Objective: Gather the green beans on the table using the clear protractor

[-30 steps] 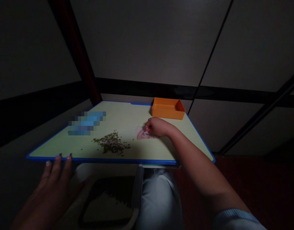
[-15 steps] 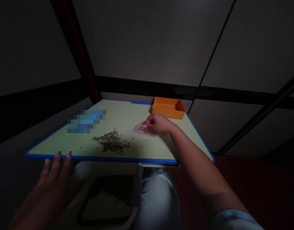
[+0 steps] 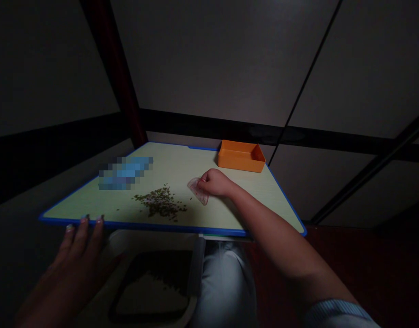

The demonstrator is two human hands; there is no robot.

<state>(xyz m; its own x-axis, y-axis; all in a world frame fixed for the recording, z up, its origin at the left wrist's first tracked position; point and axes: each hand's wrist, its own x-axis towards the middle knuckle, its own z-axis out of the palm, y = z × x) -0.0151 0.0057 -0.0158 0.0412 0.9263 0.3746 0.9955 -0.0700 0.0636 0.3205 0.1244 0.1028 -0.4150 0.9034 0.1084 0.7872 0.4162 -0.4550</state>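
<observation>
My right hand (image 3: 216,183) is closed in a pinch on a clear half-round protractor (image 3: 199,193) with pinkish markings. The protractor is tilted just above the pale tabletop (image 3: 230,209), and my fingers hide part of it. To its left lies a loose pile of small brown-green bits (image 3: 161,202), perhaps seeds or dried scraps. My left hand (image 3: 78,259) rests with fingers spread against the blue front edge of the table, holding nothing.
An orange open box (image 3: 242,161) stands at the back right corner. A pixelated blue item (image 3: 125,174) lies at the left. Below the front edge sits a pale bin (image 3: 189,314) with dark bits in it. Wall panels (image 3: 209,68) border the table behind.
My right hand has shifted slightly left and turned. The protractor, lower and blurred before, now stands tilted up towards the pile. My left hand stays put.
</observation>
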